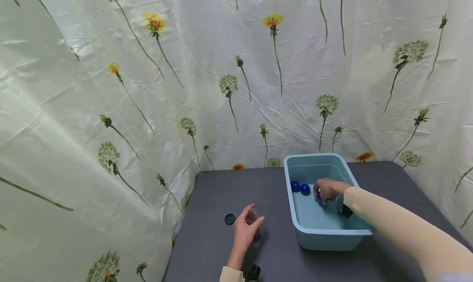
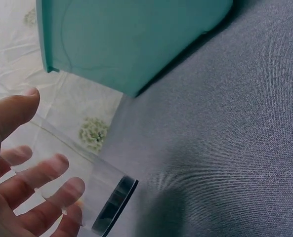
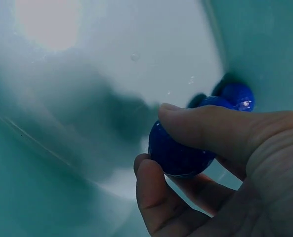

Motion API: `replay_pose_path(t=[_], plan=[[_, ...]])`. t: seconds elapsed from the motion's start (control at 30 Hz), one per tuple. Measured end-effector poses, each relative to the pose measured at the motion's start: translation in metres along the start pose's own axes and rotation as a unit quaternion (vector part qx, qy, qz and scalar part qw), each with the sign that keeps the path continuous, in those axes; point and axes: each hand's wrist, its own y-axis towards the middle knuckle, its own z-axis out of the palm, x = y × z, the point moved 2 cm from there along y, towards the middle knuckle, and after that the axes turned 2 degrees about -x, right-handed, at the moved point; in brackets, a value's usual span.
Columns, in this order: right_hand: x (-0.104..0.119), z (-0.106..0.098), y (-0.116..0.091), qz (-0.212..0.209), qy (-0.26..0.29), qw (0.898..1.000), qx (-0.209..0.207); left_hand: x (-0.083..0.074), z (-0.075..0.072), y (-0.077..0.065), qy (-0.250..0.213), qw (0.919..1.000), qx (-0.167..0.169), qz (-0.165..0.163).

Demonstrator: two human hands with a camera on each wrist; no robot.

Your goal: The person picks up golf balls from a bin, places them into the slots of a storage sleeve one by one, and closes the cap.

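Inside the light blue bin [image 1: 335, 232], my right hand [image 1: 327, 189] pinches a dark blue ball [image 3: 178, 150] between thumb and fingers. Two more blue balls, one [image 1: 305, 189] beside the other [image 1: 295, 186], lie on the bin floor near its left wall. My left hand [image 1: 244, 230] curves round a clear cylindrical container [image 2: 99, 173] with a black base [image 2: 115, 206], standing on the table left of the bin. Several of its fingers show through the transparent wall in the left wrist view, with the thumb on the near side.
A round black lid or ring [image 1: 230, 219] lies on the dark grey table [image 1: 210, 191], left of my left hand. Behind the table hangs a pale curtain [image 1: 207, 89] printed with dandelions. The bin's raised walls surround my right hand.
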Motion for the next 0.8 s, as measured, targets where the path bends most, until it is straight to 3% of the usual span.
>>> replay_pose_path(t=[0.33,0.53,0.8], plan=[[0.017,-0.017,-0.03,-0.074,0.043,0.996,0.013,-0.014,-0.005,-0.008,0.002,0.9991,-0.037,0.019],[0.032,-0.033,-0.049,-0.132,0.067,0.989,-0.004,-0.027,-0.007,-0.008,-0.007,0.9983,-0.044,0.037],[0.044,-0.039,-0.071,-0.163,0.078,0.983,-0.018,-0.05,-0.01,-0.01,-0.017,0.9972,-0.047,0.056]])
